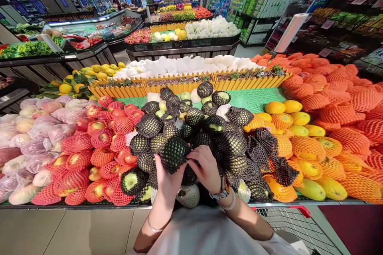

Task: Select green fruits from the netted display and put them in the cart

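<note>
A dark green round fruit in a black foam net (174,154) is held up over the middle of the fruit display. My left hand (168,177) cups it from below and the left side, with the thumb along its edge. The fingers of my right hand (205,166) are pinched together at the fruit's right side, on the edge of the black foam net. Around both hands lie several more fruits in black nets (231,142). A fruit with its green top showing (131,181) sits left of my left hand.
Red-netted apples (103,137) and bagged pale fruit (49,143) lie to the left. On the right are yellow fruits in orange nets (308,147) and loose black nets (266,143). A low yellow fence (179,85) runs behind. A shopping cart (287,221) stands at lower right.
</note>
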Tool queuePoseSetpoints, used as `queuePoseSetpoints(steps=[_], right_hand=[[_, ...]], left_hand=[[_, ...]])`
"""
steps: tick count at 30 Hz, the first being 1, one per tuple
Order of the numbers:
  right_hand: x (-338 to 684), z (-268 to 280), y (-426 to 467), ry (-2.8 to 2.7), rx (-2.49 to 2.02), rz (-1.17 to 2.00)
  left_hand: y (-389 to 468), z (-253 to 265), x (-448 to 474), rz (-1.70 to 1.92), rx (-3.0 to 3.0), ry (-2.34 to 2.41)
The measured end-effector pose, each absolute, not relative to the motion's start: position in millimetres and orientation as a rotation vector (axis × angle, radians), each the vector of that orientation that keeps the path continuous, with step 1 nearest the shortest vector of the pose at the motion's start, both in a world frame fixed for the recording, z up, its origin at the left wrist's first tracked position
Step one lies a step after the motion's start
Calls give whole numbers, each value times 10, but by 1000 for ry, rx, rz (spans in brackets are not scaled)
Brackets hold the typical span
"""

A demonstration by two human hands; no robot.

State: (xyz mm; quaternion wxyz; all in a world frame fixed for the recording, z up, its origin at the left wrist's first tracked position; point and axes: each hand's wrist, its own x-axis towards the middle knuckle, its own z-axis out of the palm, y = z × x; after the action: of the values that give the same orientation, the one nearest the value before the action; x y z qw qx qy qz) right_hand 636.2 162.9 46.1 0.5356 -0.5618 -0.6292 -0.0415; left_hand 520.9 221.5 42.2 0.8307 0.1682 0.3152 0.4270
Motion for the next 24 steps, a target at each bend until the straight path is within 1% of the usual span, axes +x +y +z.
queuePoseSetpoints(steps=[3,5,8,11,15,18,24], right_hand=[[6378,447,1629,-1536,-1256,-35],[6391,441,1607,-1502,-1216,81],[6380,429,1579,-1246,-1168,242],[6315,431,1588,-1053,-1109,324],[6220,423,1631,-1254,-1145,415],[6202,349,1653,-1275,-1148,434],[6228,208,1648,-1302,-1156,496]], left_hand=[[2218,396,5188,938,419,656],[2219,383,5174,974,446,653],[2199,350,5162,1057,460,670],[2132,293,5173,1096,531,635],[2000,217,5205,1070,704,647],[1980,219,5184,1094,909,721],[2281,406,5048,999,1332,775]])
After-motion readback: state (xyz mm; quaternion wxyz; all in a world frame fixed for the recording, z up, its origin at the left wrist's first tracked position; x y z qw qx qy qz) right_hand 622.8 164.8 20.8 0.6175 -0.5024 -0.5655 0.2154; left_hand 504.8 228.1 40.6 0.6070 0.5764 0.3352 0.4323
